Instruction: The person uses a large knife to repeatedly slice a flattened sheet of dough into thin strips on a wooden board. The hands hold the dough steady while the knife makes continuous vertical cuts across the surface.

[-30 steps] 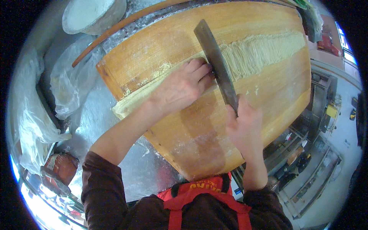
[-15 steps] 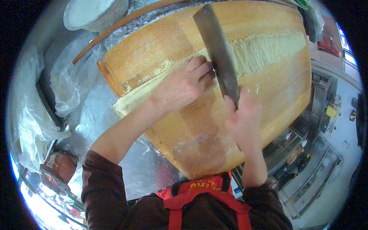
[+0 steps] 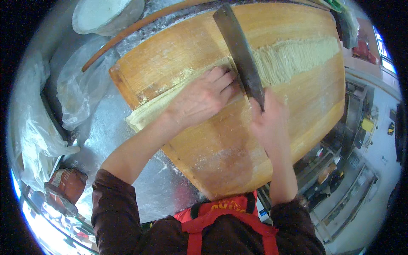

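Note:
A long folded strip of pale dough (image 3: 155, 108) lies across a wooden board (image 3: 221, 157), dusted with flour. My left hand (image 3: 204, 97) presses on it with curled fingers, the knuckles close to the blade. In my right hand (image 3: 272, 117), closed round the handle, is a wide cleaver (image 3: 240, 51). Its blade points away from me and crosses the right end of the strip; whether the edge touches the board is hidden. To the blade's right, thin cut noodles (image 3: 297, 59) lie side by side in a band reaching toward the board's right edge.
A long wooden rolling pin (image 3: 127, 36) lies behind the board, near a whitish bowl (image 3: 104, 17). Clear plastic bags (image 3: 78, 89) sit at the left on the metal table (image 3: 110, 131). Low metal racks (image 3: 348, 191) stand at the right, below the board's edge.
My right hand and the cleaver have shifted slightly away from me. My left hand stays on the dough, nearly where it was.

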`<state>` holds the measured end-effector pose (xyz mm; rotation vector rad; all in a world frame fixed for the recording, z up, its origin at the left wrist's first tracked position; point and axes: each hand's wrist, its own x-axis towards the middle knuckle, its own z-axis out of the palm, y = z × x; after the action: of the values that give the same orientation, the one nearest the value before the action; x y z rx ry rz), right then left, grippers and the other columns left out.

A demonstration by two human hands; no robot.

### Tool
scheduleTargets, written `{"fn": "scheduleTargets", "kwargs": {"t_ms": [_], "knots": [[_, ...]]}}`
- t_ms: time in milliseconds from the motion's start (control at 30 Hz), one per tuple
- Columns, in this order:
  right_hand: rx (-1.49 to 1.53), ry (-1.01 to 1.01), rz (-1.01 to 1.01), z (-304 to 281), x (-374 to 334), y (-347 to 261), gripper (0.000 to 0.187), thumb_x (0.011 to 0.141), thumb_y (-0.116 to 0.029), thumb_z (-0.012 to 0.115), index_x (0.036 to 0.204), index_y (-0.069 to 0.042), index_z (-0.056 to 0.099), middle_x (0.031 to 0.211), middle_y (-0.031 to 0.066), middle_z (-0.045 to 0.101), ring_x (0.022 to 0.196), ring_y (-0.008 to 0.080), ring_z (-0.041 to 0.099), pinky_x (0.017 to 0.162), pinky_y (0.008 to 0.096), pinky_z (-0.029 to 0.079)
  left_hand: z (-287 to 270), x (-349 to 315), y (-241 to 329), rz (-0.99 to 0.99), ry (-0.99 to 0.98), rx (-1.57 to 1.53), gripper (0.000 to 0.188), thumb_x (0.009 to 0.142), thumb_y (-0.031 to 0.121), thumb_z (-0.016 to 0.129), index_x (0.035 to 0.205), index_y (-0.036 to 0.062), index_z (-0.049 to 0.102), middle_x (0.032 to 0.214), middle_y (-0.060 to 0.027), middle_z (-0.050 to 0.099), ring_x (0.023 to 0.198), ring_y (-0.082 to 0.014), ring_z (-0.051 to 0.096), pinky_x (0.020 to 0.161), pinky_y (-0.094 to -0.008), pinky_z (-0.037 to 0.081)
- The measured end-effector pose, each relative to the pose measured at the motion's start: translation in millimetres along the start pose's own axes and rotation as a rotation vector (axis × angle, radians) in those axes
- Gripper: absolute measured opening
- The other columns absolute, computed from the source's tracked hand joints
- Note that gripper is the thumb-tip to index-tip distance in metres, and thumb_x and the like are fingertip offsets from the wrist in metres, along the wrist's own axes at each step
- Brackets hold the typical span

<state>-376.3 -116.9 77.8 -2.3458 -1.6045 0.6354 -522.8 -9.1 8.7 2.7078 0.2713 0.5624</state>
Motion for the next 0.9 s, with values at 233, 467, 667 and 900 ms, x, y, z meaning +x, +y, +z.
{"fn": "scheduleTargets", "kwargs": {"t_ms": [233,467,667,900], "knots": [[-0.028,-0.073,0.082,-13,-32,-14,0.015,0.083,-0.006,0.059,0.095,-0.002,0.05,0.069,0.0212,0.057,0.065,0.0423,0.058,0.053,0.0483,0.042,6,-3,-1,0.01,0.038,-0.034,0.031,0.074,0.014,0.055,0.101,0.0014,0.064,0.106,-0.0111,0.058,0.108,-0.0268,0.05,0.094,-0.0323,0.044],[-0.16,-0.095,0.102,2,10,-22,0.018,0.081,-0.007,0.058,0.093,-0.002,0.046,0.076,0.0199,0.06,0.069,0.0394,0.061,0.056,0.0492,0.046,6,-2,-1,0.003,0.043,-0.063,0.031,0.074,0.014,0.055,0.101,0.0022,0.064,0.104,-0.01,0.057,0.107,-0.0247,0.049,0.092,-0.031,0.044],[-0.01,-0.017,0.048,-8,-21,-15,0.018,0.083,-0.009,0.058,0.093,-0.001,0.046,0.074,0.0204,0.058,0.066,0.0408,0.06,0.056,0.0506,0.045,-1,-7,1,-0.007,0.002,-0.033,0.034,0.072,0.014,0.056,0.101,-0.0012,0.064,0.112,-0.0145,0.058,0.111,-0.0304,0.052,0.096,-0.036,0.045],[-0.065,-0.121,0.164,-14,-29,-23,0.019,0.085,-0.008,0.06,0.1,0.0,0.053,0.071,0.0238,0.058,0.068,0.044,0.058,0.058,0.0489,0.042,7,-6,-2,0.012,0.059,-0.019,0.03,0.075,0.014,0.055,0.1,0.0016,0.065,0.105,-0.01,0.057,0.106,-0.0244,0.05,0.092,-0.0311,0.044]]}}
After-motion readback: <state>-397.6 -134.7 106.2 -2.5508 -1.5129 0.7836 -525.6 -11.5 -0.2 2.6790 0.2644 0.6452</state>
